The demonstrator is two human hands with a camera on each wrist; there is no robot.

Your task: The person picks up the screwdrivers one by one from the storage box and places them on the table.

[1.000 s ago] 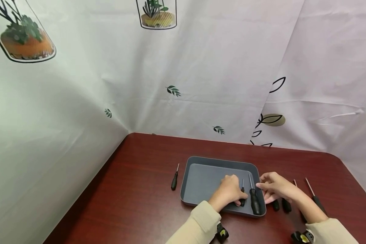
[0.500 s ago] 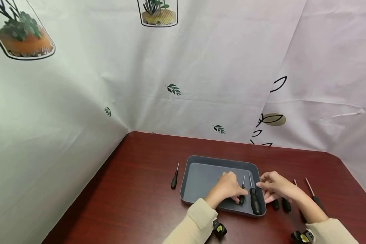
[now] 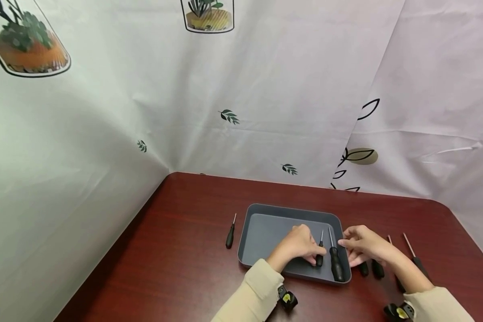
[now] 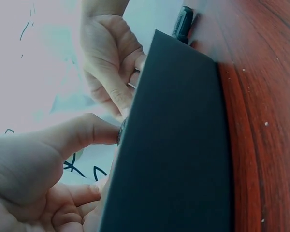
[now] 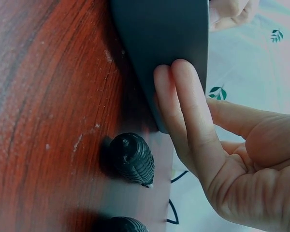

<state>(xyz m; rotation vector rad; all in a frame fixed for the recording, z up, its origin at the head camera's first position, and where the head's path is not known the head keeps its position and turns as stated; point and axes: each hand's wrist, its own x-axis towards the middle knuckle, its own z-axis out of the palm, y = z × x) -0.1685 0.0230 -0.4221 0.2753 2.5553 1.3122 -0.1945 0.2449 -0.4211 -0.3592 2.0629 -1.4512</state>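
A grey rectangular tray point(image 3: 271, 223) lies on the table in the head view. Near its right end, my left hand point(image 3: 295, 243) pinches the black handle of a small screwdriver point(image 3: 319, 260) between thumb and fingers. Just right of that, a larger black-handled screwdriver point(image 3: 336, 266) lies inside the tray, its shaft pointing away from me. My right hand point(image 3: 364, 245) holds the tray's right side. In the right wrist view, two fingers point(image 5: 191, 101) press flat on the tray's outer wall point(image 5: 159, 34), and the thumb is at the rim. The tray wall point(image 4: 174, 130) hides the left fingertips in the left wrist view.
A small screwdriver point(image 3: 230, 237) lies on the red-brown table point(image 3: 177, 250) left of the tray. Several black-handled screwdrivers, one with a ridged handle point(image 5: 133, 157), lie right of the tray beneath my right forearm. A white printed cloth point(image 3: 265, 89) hangs behind the table.
My left hand has shifted the small screwdriver slightly away from me inside the tray. My right hand keeps its place on the tray's side. The head view has tilted very slightly.
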